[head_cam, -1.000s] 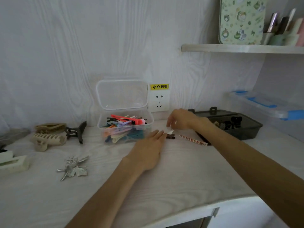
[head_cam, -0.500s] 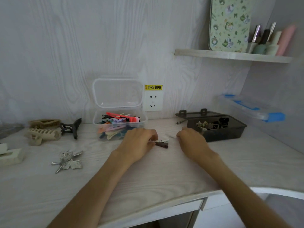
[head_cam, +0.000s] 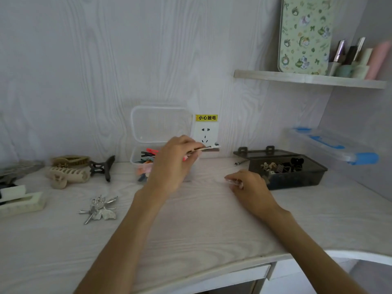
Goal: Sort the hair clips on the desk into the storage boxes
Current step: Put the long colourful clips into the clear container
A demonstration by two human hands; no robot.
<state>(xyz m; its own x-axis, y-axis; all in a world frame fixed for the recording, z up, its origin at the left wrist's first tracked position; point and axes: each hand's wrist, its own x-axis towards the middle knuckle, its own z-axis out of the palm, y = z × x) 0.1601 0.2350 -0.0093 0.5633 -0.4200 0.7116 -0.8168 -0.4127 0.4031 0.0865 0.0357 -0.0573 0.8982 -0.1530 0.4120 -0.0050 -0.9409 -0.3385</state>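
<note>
Head-worn camera looks forward and down, close over the desk [head_cam: 201, 225].

left hand [head_cam: 174, 164] pinching flat clip [head_cam: 209, 147], clear box [head_cam: 139, 160] behind

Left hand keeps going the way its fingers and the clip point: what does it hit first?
The left hand holds a flat hair clip pointing right and toward the wall. Continuing that way, the clip tip would probably meet the wall socket or the wall just beneath it. Depth is unclear from this single view.
</note>
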